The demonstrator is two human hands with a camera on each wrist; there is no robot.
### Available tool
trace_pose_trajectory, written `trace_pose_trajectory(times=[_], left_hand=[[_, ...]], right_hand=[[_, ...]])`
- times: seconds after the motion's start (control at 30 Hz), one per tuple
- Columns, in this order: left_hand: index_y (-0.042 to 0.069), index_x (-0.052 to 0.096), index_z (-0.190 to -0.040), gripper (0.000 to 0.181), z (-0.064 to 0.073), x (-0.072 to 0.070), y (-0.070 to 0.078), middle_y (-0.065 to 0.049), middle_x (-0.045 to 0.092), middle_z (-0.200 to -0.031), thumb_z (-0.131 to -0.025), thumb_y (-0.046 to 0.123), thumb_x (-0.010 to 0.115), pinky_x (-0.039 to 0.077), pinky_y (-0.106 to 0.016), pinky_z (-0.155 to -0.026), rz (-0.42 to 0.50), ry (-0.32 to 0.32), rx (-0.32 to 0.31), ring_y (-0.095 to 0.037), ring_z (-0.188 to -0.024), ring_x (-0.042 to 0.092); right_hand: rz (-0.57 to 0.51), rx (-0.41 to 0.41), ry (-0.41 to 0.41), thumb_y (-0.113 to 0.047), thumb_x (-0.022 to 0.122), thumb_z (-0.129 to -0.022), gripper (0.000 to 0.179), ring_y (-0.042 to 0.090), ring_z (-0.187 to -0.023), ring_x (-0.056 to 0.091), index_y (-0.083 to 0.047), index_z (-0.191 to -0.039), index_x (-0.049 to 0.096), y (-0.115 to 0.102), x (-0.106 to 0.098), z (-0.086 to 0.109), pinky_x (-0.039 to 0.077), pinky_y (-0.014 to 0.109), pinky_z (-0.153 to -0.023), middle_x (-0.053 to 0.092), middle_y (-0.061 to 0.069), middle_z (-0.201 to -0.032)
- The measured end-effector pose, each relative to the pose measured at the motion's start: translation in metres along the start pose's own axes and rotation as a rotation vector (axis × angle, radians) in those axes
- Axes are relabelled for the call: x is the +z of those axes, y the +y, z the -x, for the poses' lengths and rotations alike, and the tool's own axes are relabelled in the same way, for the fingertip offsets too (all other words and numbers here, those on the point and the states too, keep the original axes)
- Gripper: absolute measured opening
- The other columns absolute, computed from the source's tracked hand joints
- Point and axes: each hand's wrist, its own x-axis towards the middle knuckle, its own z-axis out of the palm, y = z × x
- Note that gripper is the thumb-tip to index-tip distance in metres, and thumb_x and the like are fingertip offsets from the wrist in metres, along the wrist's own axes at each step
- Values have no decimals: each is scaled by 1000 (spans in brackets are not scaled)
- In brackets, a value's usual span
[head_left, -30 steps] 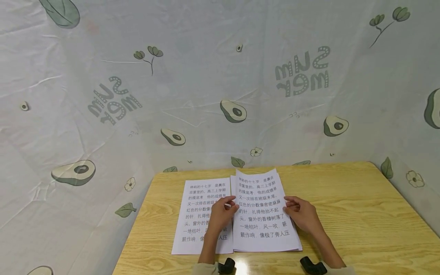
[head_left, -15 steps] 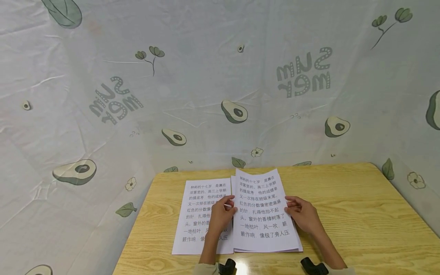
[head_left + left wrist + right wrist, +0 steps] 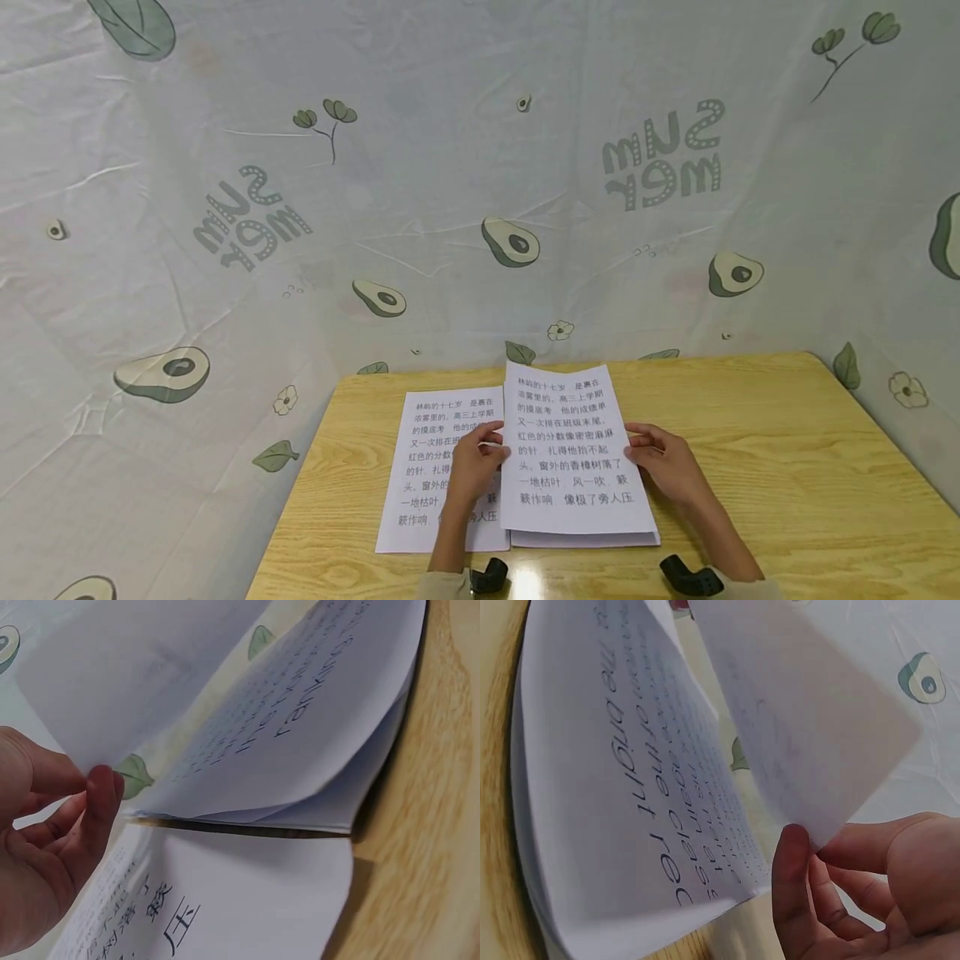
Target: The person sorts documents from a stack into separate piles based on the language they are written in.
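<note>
Hands (image 3: pixel 474 462) pinch raised sheet (image 3: pixel 566 450), hiding English lettering (image 3: pixel 649 791) from head view.

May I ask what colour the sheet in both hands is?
The sheet is white with dark print, clearest in the head view.

An avocado-print backdrop (image 3: pixel 435 167) hangs behind a wooden table (image 3: pixel 795 450).

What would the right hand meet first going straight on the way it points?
The raised printed sheet that the right hand pinches; beyond it, probably the avocado-print backdrop, though depth is unclear.
</note>
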Motion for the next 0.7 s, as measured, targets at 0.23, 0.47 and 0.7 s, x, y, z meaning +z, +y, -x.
trace_pose_trajectory(times=[0.23, 0.47, 0.7], left_hand=[[8, 70, -139, 46, 0, -5, 0, -14, 68, -115, -94, 3, 76, 64, -28, -75, 156, -14, -36, -14, -88, 69], [8, 70, -140, 47, -1, -7, -3, -15, 67, -117, -94, 3, 76, 64, -27, -77, 199, -6, -53, -15, -91, 69], [8, 70, -140, 48, 2, -15, -5, -15, 67, -115, -93, 3, 76, 63, -26, -76, 217, 7, -62, -12, -86, 69]], right_hand=[[-138, 67, -20, -16, 67, -106, 55, 3, -106, 62, 3, -155, 51, 0, -2, -2, 58, 18, -87, 61, 24, -137], [-199, 75, -25, -17, 68, -106, 57, 1, -107, 61, 2, -156, 49, 0, -1, -2, 57, 18, -89, 61, 21, -138], [-262, 120, -42, -14, 68, -106, 58, 6, -101, 62, 2, -158, 47, -1, 8, -2, 57, 24, -82, 61, 15, -134]])
